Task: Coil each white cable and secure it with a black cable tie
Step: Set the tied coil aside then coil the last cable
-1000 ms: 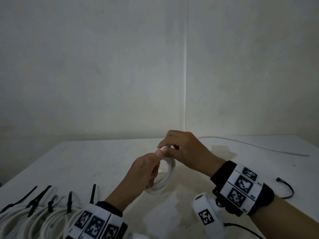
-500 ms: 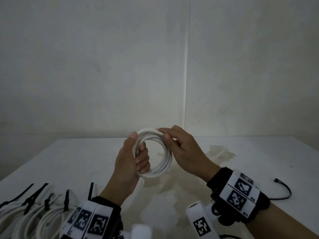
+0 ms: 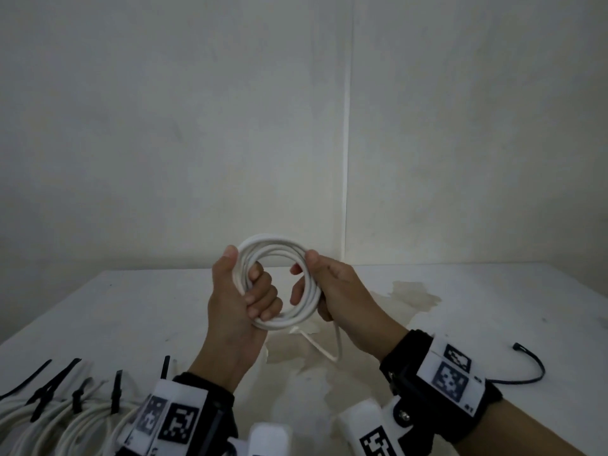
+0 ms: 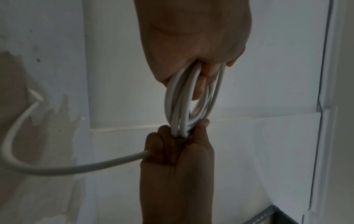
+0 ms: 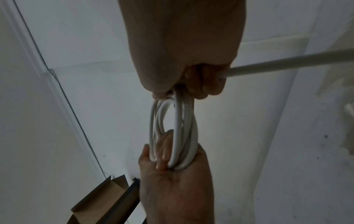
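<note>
Coil of white cable, held upright above the middle of the table, its opening facing the head camera. Left hand: fingers curled through the opening, thumb along the outer left rim, so the grip closes round the left side of the turns. Right hand: thumb on the upper right rim and fingers behind, the grip pinching the right side of the turns. Free end of the cable: leaves the right hand's lower fingers, hangs in a loop below the coil and reaches the table, its tip resting on the surface. In the left wrist view the turns run edge-on between both hands, and the free end curves away from the right hand. Loose black tie: lying curved on the table near the right edge, well apart from the coil. Finished coils: a row at the near left corner, each with a black tie round it. Stain: irregular patch on the table beneath and to the right of the hands.
</note>
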Tool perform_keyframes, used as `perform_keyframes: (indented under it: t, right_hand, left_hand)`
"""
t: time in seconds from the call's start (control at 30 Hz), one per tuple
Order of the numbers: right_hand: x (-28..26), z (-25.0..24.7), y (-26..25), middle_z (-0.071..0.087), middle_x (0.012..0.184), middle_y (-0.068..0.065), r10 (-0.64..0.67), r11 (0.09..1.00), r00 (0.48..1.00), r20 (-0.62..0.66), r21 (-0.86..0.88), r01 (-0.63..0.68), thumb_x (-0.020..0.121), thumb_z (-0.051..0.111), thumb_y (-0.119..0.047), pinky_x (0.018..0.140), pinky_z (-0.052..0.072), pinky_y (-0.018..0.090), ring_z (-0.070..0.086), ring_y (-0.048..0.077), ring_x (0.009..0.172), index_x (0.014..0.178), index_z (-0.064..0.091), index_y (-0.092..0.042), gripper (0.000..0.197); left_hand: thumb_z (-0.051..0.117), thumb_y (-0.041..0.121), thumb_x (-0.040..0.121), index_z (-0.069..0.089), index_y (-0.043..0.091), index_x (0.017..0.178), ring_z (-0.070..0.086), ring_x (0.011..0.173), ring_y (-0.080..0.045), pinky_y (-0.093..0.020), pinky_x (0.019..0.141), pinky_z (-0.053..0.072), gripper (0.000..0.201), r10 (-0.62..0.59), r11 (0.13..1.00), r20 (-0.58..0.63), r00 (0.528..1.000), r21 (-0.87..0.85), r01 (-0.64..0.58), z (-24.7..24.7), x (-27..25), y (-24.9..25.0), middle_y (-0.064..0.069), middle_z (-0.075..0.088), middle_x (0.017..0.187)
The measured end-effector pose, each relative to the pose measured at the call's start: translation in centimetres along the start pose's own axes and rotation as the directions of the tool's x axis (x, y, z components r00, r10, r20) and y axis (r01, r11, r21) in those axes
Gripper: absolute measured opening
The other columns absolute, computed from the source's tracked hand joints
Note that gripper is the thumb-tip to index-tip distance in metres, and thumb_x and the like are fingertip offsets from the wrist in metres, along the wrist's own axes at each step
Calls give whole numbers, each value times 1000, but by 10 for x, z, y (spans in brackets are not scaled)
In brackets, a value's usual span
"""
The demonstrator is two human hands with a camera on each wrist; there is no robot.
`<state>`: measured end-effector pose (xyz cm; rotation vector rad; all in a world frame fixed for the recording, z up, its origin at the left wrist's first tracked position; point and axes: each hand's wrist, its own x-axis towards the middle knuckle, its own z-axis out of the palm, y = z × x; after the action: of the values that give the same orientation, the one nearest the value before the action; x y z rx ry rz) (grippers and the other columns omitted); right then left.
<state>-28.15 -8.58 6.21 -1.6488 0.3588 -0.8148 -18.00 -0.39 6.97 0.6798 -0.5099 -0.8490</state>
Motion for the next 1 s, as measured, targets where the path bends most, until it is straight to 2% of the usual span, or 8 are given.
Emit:
perform_keyframes:
  t: [0.23,0.37,0.57,0.63,0.7,0.8,0.9,1.0]
  right_hand:
    - [-1,0,9,52,47,-6,-98,990,987,-130,-117,83,98,34,-32,47,37,14,44,2,42,75,54,-18,33]
    - [0,-8,10,52,47,-6,-149,955,985,-88,-271,120,98,33,-32,51,38,14,45,2,44,76,52,-19,32]
    - [2,-16,10,53,51,-6,-141,919,990,9,-371,134,97,32,-34,54,39,16,45,2,46,76,52,-21,32]
    - [1,-19,7,53,53,-5,-133,895,989,64,-421,148,97,31,-35,54,39,17,45,3,47,75,51,-23,32]
    - [1,-20,4,53,53,-6,-129,859,984,123,-482,173,97,32,-36,54,40,18,46,4,48,74,50,-25,31]
    - [3,-22,-2,54,51,-7,-149,836,977,153,-508,207,94,33,-40,56,41,22,49,8,50,72,50,-25,32]
    - [4,-22,-6,54,48,-10,-164,857,973,164,-465,223,94,36,-37,53,40,18,47,4,48,70,52,-26,31]
    - [0,-21,-8,53,51,-8,-177,918,979,104,-342,202,95,40,-31,51,38,15,44,3,47,66,55,-22,34]
  left_hand:
    - [25,43,96,42,11,63,34,32,-10,-19,39,39,49,-6,978,40,999,209,-3,-7,-1,-10,2,33,39]
    - [23,35,98,54,5,68,51,44,-15,-23,47,49,52,-48,938,83,995,347,16,-17,-1,-5,-3,49,48]
    - [22,18,94,64,2,75,58,55,-21,-30,60,53,49,-82,865,69,994,500,37,-22,0,4,-7,59,54]
    - [23,21,93,65,0,74,59,55,-23,-31,60,53,50,-153,846,67,986,524,96,-18,3,12,-9,61,55]
    - [29,37,95,64,1,72,57,52,-23,-33,63,50,55,-204,781,74,976,614,116,-12,4,18,-10,59,54]
    - [47,54,80,57,5,66,47,41,-15,-31,55,47,52,-93,685,101,991,729,-10,-2,1,13,-4,46,48]
    - [54,46,82,50,6,59,31,35,-11,-23,41,37,46,41,754,9,999,656,-37,3,-4,1,1,33,42]
    - [53,41,86,47,5,59,26,33,-9,-19,35,31,45,60,827,-76,995,563,-7,6,-6,-6,4,27,38]
